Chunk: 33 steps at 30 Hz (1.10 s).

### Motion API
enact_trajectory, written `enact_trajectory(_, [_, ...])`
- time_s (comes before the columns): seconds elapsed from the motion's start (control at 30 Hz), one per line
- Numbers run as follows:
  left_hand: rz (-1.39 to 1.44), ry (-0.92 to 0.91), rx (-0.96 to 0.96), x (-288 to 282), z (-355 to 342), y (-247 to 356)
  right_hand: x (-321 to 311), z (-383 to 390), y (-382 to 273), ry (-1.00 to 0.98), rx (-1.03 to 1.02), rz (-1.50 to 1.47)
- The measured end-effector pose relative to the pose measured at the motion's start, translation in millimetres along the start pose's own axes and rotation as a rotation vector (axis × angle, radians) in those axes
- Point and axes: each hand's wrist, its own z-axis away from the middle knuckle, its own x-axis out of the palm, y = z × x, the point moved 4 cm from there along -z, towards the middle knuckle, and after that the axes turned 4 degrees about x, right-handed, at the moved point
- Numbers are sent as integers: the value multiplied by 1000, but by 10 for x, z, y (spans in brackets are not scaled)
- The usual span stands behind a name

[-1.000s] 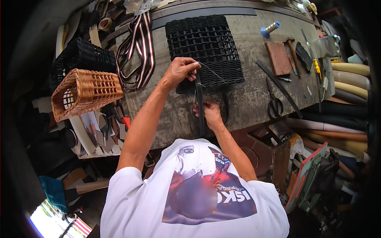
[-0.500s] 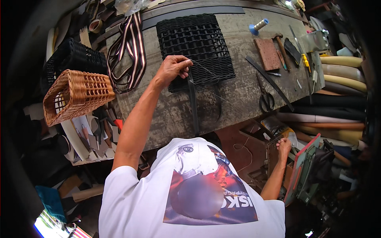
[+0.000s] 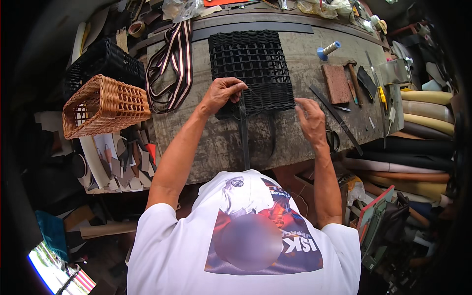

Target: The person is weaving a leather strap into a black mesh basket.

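A black woven basket [image 3: 250, 56] lies on the worn table, its open lattice facing up. At its near left part my left hand [image 3: 223, 96] is closed in a pinch on a thin thread, which loops loosely below the fingers. From the basket's near side a black strap [image 3: 245, 142] runs toward me, and a second, thinner strap [image 3: 272, 132] curves beside it. My right hand [image 3: 311, 120] is just off the basket's near right corner, fingers apart and slightly curled, with nothing visible in them. Black-handled scissors [image 3: 336, 142] are partly covered by that hand.
Striped webbing [image 3: 172, 69] and a tan wicker basket [image 3: 105, 108] are at left, before another black basket [image 3: 103, 64]. To the right are a thread spool [image 3: 328, 50], a brick-like block [image 3: 337, 84], a hammer [image 3: 353, 81], a flat dark strip [image 3: 337, 113] and material rolls [image 3: 427, 110].
My right hand has come up from low at the right to beside the basket's near right corner. The thread, stretched rightward before, now hangs in loose loops by my left hand.
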Motion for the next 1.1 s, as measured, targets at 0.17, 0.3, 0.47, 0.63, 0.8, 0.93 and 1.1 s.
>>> enact_trajectory(0.17, [41,13,45,-31,40,-9,712,-467,-610,-302,325,-455])
enact_trajectory(0.3, [73,-3,37,-65,77,-6,839,-371,-726,-431,372,-648])
enact_trajectory(0.47, [124,-45,134,-76,92,28,703,200,-404,-336,338,-308])
enact_trajectory(0.63, [158,-77,182,-41,128,40,1117,448,-265,122,-92,331])
enact_trajectory(0.8, [122,-78,175,-31,148,55,1716,270,-210,-214,127,-62])
enact_trajectory(0.93, [145,-89,146,-49,128,55,1532,428,-110,-203,191,-420])
enact_trajectory(1.1, [124,-192,139,-112,60,124,1003,1139,330,-254,402,-394])
